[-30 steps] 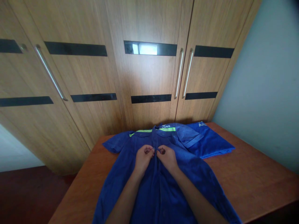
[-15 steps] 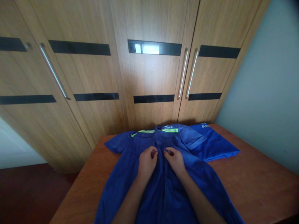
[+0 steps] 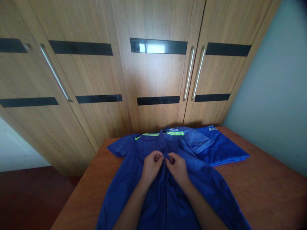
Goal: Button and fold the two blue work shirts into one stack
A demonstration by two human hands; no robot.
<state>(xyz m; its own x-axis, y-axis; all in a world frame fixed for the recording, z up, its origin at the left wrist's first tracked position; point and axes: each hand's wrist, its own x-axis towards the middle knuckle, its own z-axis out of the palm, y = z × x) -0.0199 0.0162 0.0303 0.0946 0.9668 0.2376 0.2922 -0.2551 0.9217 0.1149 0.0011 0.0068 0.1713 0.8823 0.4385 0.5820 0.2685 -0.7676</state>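
Note:
A blue short-sleeved work shirt (image 3: 134, 179) with a yellow-green stripe across the chest lies front up, its collar at the far side. My left hand (image 3: 152, 165) pinches one edge of its front opening at mid-chest. Opposite it, my right hand (image 3: 177, 167) pinches the other front edge, the fingertips of both hands almost meeting. Any button between the fingers is too small to make out. Below my hands, the two front edges run down toward me side by side.
The shirt rests on a reddish-brown wooden table (image 3: 268, 185). Partly under its right sleeve lies a folded bright blue garment (image 3: 223, 148) with white lettering. Behind stands a wooden wardrobe (image 3: 155, 76) with metal handles, and a pale wall (image 3: 271, 105) borders the right.
My hands have come closer together, the right one moving left, and they draw the two front edges of the shirt toward each other. The view has shifted slightly.

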